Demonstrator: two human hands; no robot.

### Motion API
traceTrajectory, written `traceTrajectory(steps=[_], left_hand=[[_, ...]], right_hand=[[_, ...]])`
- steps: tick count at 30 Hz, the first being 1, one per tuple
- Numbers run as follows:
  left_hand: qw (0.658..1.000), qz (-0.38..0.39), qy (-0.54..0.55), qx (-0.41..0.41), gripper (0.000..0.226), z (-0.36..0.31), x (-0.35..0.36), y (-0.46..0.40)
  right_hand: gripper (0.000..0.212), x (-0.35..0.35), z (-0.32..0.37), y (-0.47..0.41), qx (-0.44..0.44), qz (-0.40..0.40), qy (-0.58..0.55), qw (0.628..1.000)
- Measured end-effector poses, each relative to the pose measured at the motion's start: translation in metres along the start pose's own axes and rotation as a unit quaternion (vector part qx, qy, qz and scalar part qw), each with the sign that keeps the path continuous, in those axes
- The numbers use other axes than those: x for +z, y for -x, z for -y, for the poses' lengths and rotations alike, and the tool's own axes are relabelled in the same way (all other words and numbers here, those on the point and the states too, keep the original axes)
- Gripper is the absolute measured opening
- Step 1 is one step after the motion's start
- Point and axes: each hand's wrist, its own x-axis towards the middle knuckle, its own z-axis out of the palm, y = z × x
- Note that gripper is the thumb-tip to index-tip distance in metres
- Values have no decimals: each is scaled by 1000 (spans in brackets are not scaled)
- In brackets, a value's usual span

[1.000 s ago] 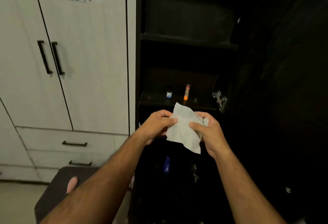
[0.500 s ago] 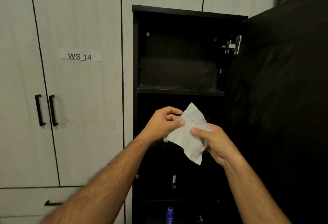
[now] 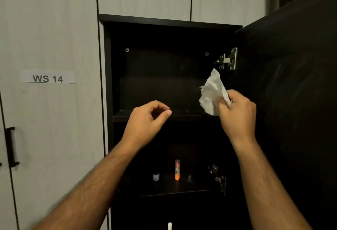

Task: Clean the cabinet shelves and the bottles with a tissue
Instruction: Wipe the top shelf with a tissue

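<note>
Where the dark cabinet [image 3: 107,83] stands open against pale wood-grain wardrobe panels [image 3: 51,29], its matt black door [image 3: 291,102] swings out to the right on a bright metal hinge [image 3: 228,59].

Tissue [image 3: 212,93]: white, thin, crumpled into an irregular pointed wad; held up in front of the upper compartment, at its right side, just above the upper shelf [image 3: 124,115], a flat dark board with a squared front edge.

Right hand [image 3: 237,113]: fingers curled round the lower edge of the tissue, gripping it.

Left hand [image 3: 145,120]: raised before the shelf edge, holding nothing, fingers loosely bent with thumb and forefinger close together; whether it touches the shelf cannot be told.

Lower shelf [image 3: 173,191]: a small dark bottle with a pale label [image 3: 156,175], its body nearly lost in shadow; beside it a slim upright tube [image 3: 177,169], clear above and orange at the base; a second hinge [image 3: 219,176] at right.

Paper label [image 3: 48,78] on the wardrobe reads "WS 14". Black bar handle [image 3: 11,146] at far left. A white object [image 3: 169,225] is cut off at the bottom edge, unidentifiable. Cabinet interior is dim throughout.
</note>
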Motion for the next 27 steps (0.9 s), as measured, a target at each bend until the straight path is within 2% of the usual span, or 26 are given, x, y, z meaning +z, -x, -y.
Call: traceTrajectory(steps=[3,5,7,10,14,17,20,22,24,25,27], left_hand=[[998,6,-66,18,8,3,-1,-14],[993,28,-114,21,12,8,2,-26],[988,34,-146,25,13,14,6,-36],[985,38,-166,40,13,21,11,-48],[979,82,-176,59,11,33,10,-63],[976,105,-175,78,12,42,3,-75],[974,124,-164,95,12,48,-2,-84],[972,136,-161,105,12,50,-1,-90],[970,153,-155,105,14,50,3,-94],[970,159,-151,103,14,49,5,-95],[970,163,-146,105,14,48,10,-97]], right_hand=[[17,19,-5,-21,-65,-37,64,995],[15,40,-8,-29,-81,-5,95,992],[16,62,-9,-30,-90,70,143,983],[21,81,-11,-21,-74,236,167,954],[34,74,-15,-14,-85,358,123,922],[57,66,-16,-12,-85,410,153,895],[72,58,-11,-18,-31,413,215,884],[68,61,-4,-29,65,431,233,869],[74,76,5,-39,147,444,262,845],[79,85,10,-41,164,447,283,833],[74,91,15,-37,136,455,296,829]])
